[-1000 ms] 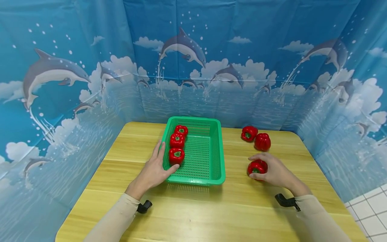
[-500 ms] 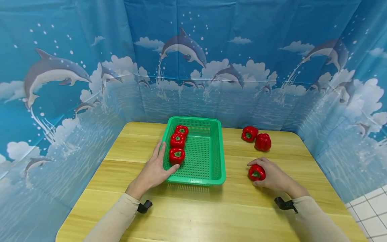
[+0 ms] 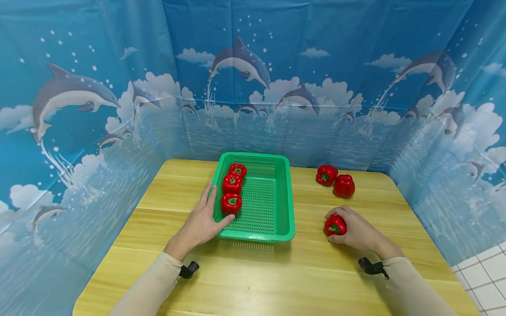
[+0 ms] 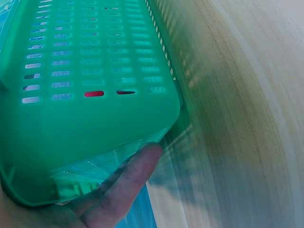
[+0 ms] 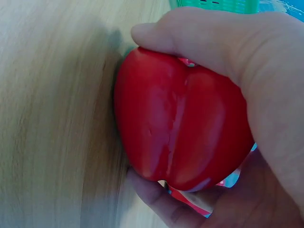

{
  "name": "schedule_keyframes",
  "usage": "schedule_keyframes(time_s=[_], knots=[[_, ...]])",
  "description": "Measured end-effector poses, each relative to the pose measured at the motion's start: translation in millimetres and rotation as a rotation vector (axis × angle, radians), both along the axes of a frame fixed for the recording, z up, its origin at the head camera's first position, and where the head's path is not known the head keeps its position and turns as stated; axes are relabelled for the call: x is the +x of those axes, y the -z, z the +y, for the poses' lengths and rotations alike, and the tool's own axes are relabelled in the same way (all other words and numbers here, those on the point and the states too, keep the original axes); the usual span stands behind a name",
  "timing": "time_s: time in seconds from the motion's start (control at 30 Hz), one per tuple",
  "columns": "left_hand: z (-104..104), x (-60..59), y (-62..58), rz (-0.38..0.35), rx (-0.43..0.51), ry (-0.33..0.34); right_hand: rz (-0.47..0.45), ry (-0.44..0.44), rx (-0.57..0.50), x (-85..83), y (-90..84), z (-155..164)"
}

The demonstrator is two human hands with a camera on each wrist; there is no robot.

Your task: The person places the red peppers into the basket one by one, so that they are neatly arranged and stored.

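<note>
My left hand (image 3: 201,224) holds the near left corner of a green plastic basket (image 3: 288,199), thumb over the rim and fingers along the outer side wall. In the left wrist view, a finger (image 4: 126,190) lies against the basket's wall (image 4: 95,128). Inside, along the left side, stand three red bell peppers, the nearest one (image 3: 231,203) close to my thumb. To the right of the basket, my right hand (image 3: 357,229) grips another red bell pepper (image 3: 335,225) low over the table. In the right wrist view, thumb and fingers wrap this pepper (image 5: 175,118) from opposite sides.
Two more red bell peppers, one lying on its side (image 3: 326,174) and one beside it (image 3: 344,186), are at the back right of the wooden table (image 3: 253,281). A blue dolphin-print curtain (image 3: 276,127) encloses the back and sides.
My right hand has shifted slightly toward me with the bell pepper, whose stem end now faces me more squarely. The left hand and basket have stayed put.
</note>
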State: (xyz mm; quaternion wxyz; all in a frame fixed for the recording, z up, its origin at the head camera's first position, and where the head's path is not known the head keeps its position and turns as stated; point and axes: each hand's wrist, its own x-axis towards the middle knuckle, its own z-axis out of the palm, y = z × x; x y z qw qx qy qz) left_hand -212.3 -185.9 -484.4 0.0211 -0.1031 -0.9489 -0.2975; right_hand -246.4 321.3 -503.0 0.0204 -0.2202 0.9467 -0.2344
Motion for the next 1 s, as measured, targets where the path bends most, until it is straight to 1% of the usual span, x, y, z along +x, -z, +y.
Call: schedule_keyframes(time_s=[0.1, 0.23, 0.33, 0.53, 0.63, 0.8, 1.0], knots=[[0.0, 0.0, 0.1, -0.001, 0.001, -0.001, -0.001, 0.014, -0.020, -0.3, -0.8, -0.6], [0.4, 0.0, 0.5, 0.000, 0.000, -0.005, -0.036, 0.053, -0.061, -1.1, -3.1, -2.0], [0.7, 0.2, 0.6, 0.000, -0.005, -0.009, -0.041, 0.082, -0.082, -2.5, -3.5, -2.8], [1.0, 0.3, 0.5, -0.003, -0.005, -0.010, 0.040, 0.115, -0.102, -3.5, -2.4, -4.8], [1.0, 0.6, 0.0, -0.006, -0.005, -0.007, 0.063, 0.131, -0.117, -3.7, -1.3, -6.3], [1.6, 1.1, -1.1, -0.010, -0.002, -0.008, 0.024, 0.157, -0.151, -4.7, -0.9, -8.9], [1.5, 1.1, -1.2, -0.012, -0.005, -0.011, -0.011, 0.134, -0.189, -7.2, 0.9, -11.8]])
